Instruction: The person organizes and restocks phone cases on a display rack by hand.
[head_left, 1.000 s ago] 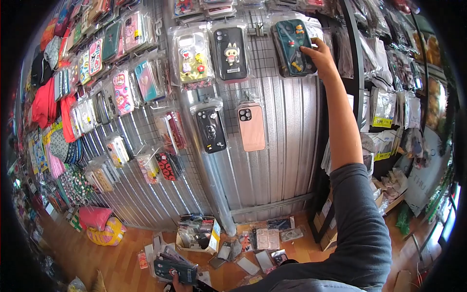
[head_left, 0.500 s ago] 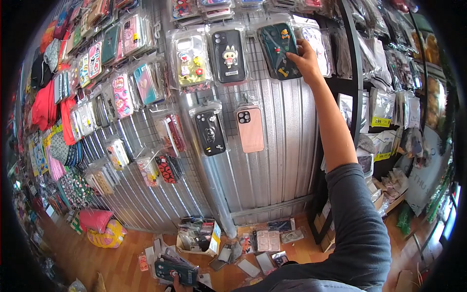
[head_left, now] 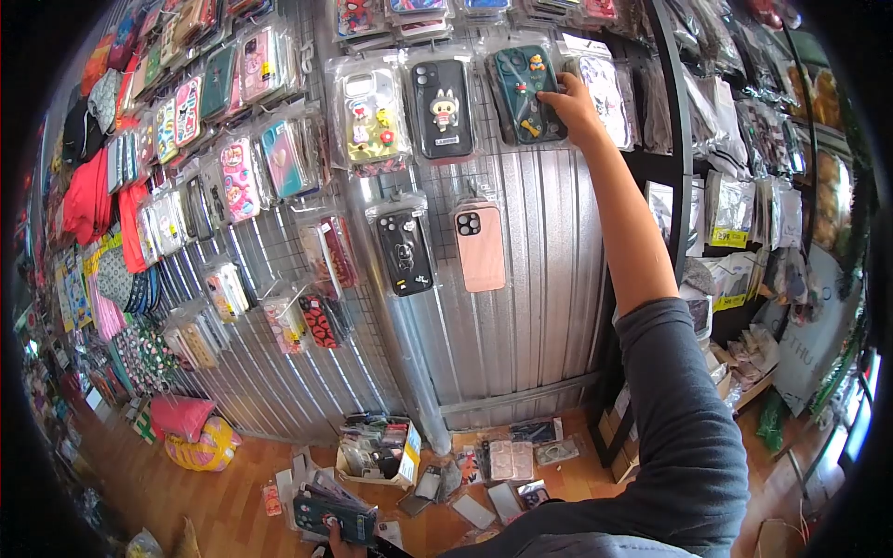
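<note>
My right hand is raised to the wire rack and closed on the right edge of a dark green phone case in a clear packet. That case has small bear and bone figures on it. Left of it hang a black phone case with a white rabbit-like figure and a clear case with flowers. Low in view, my left hand grips a stack of packaged phone cases, a dark green one on top. Part of this hand is cut off by the frame.
Below hang a black case and a pink case. On the wooden floor stands a box of packets, with loose cases beside it. A black shelf post rises at the right, and more packaged goods hang at the left.
My right hand has shifted slightly left, and the green case under it has moved left and hangs straighter. My left hand and its stack stay nearly in place.
</note>
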### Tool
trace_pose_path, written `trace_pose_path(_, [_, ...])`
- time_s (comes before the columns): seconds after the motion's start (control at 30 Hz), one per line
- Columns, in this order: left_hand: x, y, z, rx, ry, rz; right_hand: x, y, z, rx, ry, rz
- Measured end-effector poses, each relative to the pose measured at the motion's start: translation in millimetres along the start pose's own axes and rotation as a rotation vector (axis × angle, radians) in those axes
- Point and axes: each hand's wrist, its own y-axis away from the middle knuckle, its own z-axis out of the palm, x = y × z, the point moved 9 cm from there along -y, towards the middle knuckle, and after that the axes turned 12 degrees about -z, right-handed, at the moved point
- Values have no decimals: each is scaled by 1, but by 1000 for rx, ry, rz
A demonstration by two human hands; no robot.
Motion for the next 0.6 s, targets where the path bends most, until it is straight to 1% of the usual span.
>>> trace_pose_path(0.03, [-6,5,-2,58,181,-92,5,-2,0,0,33,14])
trace_pose_path(0.07, [-7,7,0,114,118,-83,8,-3,0,0,32,14])
trace_pose_path(0.1, [-7,8,4,160,85,-74,11,-5,1,12,-43,18])
trace_pose_path(0.13, [-8,13,18,200,78,-65,13,-7,2,23,-118,22])
trace_pose_path(0.17, [-8,19,31,240,80,-61,10,-6,2,20,-121,22])
trace_pose_path(0.23, [-11,34,65,330,94,-49,1,-5,4,-30,-41,39])
trace_pose_path(0.27, [-14,47,94,408,102,-40,0,-4,5,-30,-41,40])
trace_pose_path(0.3, [-21,67,136,514,126,-36,1,-2,4,-11,-18,61])
trace_pose_path(0.33, [-22,69,138,515,125,-39,2,-1,1,9,5,82])
trace_pose_path(0.37, [-25,61,157,278,227,-64,4,0,0,9,8,83])
trace_pose_path(0.4, [-22,34,121,-203,211,-162,7,0,0,4,-2,89])
trace_pose_path(0.43, [-18,24,76,-586,137,-242,10,0,-1,-1,-14,94])
trace_pose_path(0.5, [-16,19,71,-484,73,-167,11,0,-1,-12,-2,91])
trace_pose_path(0.57, [-12,15,68,-279,-57,-21,12,0,-2,-20,10,88])
trace_pose_path(0.6, [-8,14,66,-177,-121,51,10,-1,-3,-11,89,54])
